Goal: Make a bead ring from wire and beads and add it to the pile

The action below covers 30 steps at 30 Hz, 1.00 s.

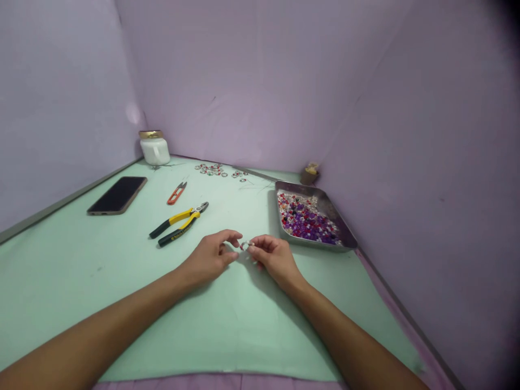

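Between the thumb and fingertips of my right hand (pixel 275 259) is a small beaded ring (pixel 244 246), white with a bit of red. My left hand (pixel 211 254) is just left of it, thumb and index finger parted, with no thing visible between them. Whether a fingertip brushes the ring is too small to tell. A metal tray (pixel 320 245) of mixed purple, red and white beads (pixel 309 221) stands to the right of my right hand. Pliers (pixel 181 223) with yellow and black handles lie beyond my left hand.
Several similar beaded rings (pixel 211 170) lie at the back of the table (pixel 122 303). Orange thread snips (pixel 177 193) and a dark phone (pixel 117 195) are on the left. A white jar (pixel 155 150) fills the far left corner; a small brown pot (pixel 309 174) stands behind the tray.
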Available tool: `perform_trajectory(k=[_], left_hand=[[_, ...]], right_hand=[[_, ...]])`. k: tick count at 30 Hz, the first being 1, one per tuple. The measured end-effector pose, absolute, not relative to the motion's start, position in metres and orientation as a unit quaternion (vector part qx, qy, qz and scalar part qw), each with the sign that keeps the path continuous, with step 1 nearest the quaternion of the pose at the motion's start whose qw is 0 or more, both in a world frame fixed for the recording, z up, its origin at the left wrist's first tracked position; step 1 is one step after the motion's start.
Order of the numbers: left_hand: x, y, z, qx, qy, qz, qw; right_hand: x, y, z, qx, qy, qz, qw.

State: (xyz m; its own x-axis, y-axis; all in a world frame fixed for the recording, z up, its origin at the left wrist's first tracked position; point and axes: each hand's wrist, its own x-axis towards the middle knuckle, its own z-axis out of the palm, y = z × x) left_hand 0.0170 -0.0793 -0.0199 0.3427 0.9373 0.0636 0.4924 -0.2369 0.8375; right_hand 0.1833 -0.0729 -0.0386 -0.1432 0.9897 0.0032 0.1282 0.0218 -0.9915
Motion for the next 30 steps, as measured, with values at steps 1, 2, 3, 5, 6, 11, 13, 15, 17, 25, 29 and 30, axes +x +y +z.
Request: perform_trajectory(k=[1, 2, 3, 5, 6, 11, 13, 15, 17, 25, 29, 30], left_hand=[[0.018, -0.079, -0.02, 0.698, 0.487, 0.318, 0.417], [0.019, -0.08, -0.02, 0.675, 0.485, 0.334, 0.445], [0.02, -0.081, -0.02, 0.666, 0.482, 0.342, 0.455], [0.022, -0.082, -0.02, 0.668, 0.478, 0.349, 0.451], [0.022, -0.083, -0.02, 0.674, 0.477, 0.352, 0.44], [0.021, -0.088, -0.02, 0.717, 0.474, 0.359, 0.364], [0.02, -0.089, -0.02, 0.739, 0.467, 0.358, 0.326], [0.019, -0.089, -0.019, 0.753, 0.461, 0.358, 0.303], [0.018, -0.089, -0.018, 0.76, 0.456, 0.357, 0.295], [0.019, -0.09, -0.016, 0.748, 0.469, 0.361, 0.301], [0.019, -0.091, -0.016, 0.74, 0.465, 0.383, 0.3], [0.018, -0.091, -0.016, 0.739, 0.463, 0.388, 0.3]], right_hand=[[0.182, -0.073, -0.038, -0.485, -0.534, 0.53, 0.446], [0.181, -0.073, -0.036, -0.476, -0.513, 0.55, 0.456], [0.18, -0.074, -0.036, -0.466, -0.503, 0.561, 0.464], [0.177, -0.076, -0.035, -0.448, -0.504, 0.574, 0.464], [0.176, -0.077, -0.035, -0.442, -0.508, 0.578, 0.461], [0.176, -0.08, -0.036, -0.44, -0.545, 0.563, 0.439], [0.177, -0.081, -0.036, -0.438, -0.565, 0.547, 0.436], [0.178, -0.082, -0.036, -0.437, -0.579, 0.53, 0.44], [0.178, -0.082, -0.035, -0.441, -0.586, 0.515, 0.444], [0.177, -0.081, -0.035, -0.431, -0.565, 0.54, 0.451], [0.178, -0.08, -0.035, -0.409, -0.549, 0.568, 0.457], [0.178, -0.08, -0.035, -0.403, -0.546, 0.574, 0.458]])
